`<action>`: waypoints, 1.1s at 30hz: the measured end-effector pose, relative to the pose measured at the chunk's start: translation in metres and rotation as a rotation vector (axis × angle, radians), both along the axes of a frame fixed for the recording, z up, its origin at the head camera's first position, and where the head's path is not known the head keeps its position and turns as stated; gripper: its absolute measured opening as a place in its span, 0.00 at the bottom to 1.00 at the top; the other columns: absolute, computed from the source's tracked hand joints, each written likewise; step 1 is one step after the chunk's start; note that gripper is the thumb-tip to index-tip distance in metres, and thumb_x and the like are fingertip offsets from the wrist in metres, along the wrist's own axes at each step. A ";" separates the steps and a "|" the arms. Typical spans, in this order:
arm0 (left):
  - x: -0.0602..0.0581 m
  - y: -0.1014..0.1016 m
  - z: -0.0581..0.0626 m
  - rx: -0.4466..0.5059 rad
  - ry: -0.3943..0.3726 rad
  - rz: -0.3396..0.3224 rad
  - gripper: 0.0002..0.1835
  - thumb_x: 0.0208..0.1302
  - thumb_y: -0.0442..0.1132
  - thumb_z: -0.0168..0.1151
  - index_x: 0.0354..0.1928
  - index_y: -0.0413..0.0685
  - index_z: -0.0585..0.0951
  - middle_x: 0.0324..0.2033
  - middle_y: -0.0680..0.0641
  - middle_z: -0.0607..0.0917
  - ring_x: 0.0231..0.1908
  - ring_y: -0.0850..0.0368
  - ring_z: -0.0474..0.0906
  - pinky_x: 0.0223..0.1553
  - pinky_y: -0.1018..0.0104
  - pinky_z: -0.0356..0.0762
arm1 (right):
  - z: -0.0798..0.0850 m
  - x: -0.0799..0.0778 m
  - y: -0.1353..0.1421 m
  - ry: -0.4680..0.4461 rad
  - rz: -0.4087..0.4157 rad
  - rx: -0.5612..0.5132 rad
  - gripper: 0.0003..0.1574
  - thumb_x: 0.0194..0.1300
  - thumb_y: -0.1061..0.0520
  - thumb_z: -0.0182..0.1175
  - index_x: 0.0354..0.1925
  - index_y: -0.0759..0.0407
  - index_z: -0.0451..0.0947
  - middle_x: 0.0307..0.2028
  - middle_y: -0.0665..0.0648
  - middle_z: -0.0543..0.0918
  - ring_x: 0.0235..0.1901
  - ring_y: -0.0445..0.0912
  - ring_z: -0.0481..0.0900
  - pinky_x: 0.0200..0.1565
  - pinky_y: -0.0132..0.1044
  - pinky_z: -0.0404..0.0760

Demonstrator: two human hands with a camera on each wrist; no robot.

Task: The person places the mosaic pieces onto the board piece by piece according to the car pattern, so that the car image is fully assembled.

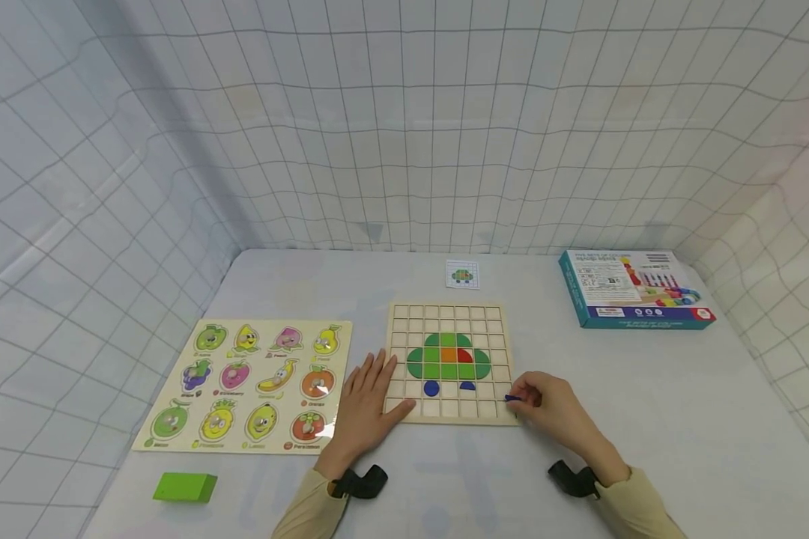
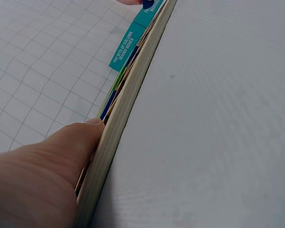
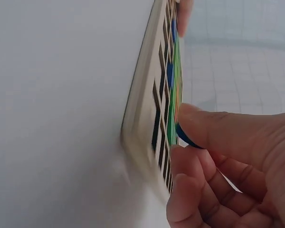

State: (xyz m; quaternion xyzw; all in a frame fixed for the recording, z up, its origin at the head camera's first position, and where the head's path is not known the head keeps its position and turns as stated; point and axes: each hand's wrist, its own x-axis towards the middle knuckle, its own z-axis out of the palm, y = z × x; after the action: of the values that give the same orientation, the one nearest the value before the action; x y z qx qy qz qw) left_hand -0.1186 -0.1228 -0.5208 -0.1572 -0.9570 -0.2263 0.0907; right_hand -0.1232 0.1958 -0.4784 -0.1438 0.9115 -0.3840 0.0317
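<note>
A wooden grid board (image 1: 445,305) lies on the table with green pieces (image 1: 448,370), an orange square (image 1: 449,355) and a red piece (image 1: 465,356) in its cells. Below them sit a blue round shape (image 1: 431,388) and a blue half-round piece (image 1: 468,386). My left hand (image 1: 366,408) rests along the board's left side, fingers spread, its thumb on the lower left edge. Between thumb and forefinger, my right hand (image 1: 553,408) pinches a small curved blue piece (image 3: 189,138) at the board's lower right edge.
A small pattern card (image 1: 462,275) lies behind the board. Left of it is a fruit puzzle board (image 1: 243,389), with a green block (image 1: 185,487) in front. At the back right stands a teal-edged box (image 1: 637,290). White grid-lined sheets (image 1: 404,135) rise behind and beside the table.
</note>
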 end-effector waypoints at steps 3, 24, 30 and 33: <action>0.000 0.001 0.001 0.009 -0.006 -0.006 0.43 0.61 0.61 0.57 0.71 0.43 0.62 0.70 0.40 0.58 0.70 0.43 0.47 0.66 0.46 0.43 | 0.002 -0.004 -0.014 -0.010 0.053 -0.014 0.10 0.52 0.61 0.72 0.29 0.53 0.78 0.21 0.44 0.73 0.23 0.40 0.70 0.24 0.30 0.71; -0.002 0.001 0.005 -0.004 -0.023 0.000 0.43 0.61 0.61 0.57 0.71 0.44 0.61 0.70 0.40 0.58 0.70 0.44 0.46 0.67 0.47 0.42 | -0.001 -0.023 -0.057 0.060 0.065 0.094 0.11 0.53 0.51 0.72 0.24 0.44 0.78 0.19 0.38 0.73 0.19 0.36 0.68 0.23 0.32 0.68; -0.002 0.000 0.004 -0.006 -0.021 0.001 0.43 0.61 0.61 0.57 0.71 0.44 0.61 0.70 0.41 0.58 0.70 0.44 0.46 0.67 0.47 0.42 | -0.002 -0.023 -0.057 0.087 0.067 0.097 0.09 0.54 0.51 0.71 0.24 0.44 0.78 0.21 0.38 0.73 0.20 0.35 0.68 0.23 0.33 0.69; -0.002 0.000 0.004 -0.003 -0.019 0.000 0.42 0.61 0.61 0.57 0.71 0.44 0.61 0.70 0.40 0.58 0.70 0.44 0.46 0.66 0.46 0.42 | -0.002 -0.023 -0.057 0.092 0.067 0.101 0.09 0.54 0.51 0.71 0.24 0.43 0.78 0.22 0.38 0.73 0.20 0.35 0.68 0.23 0.33 0.68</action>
State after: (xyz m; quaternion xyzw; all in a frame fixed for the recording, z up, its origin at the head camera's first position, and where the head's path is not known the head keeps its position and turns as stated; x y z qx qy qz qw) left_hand -0.1203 -0.1232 -0.5172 -0.1552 -0.9581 -0.2264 0.0816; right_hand -0.1466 0.1389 -0.4807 -0.1900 0.9249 -0.3291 0.0101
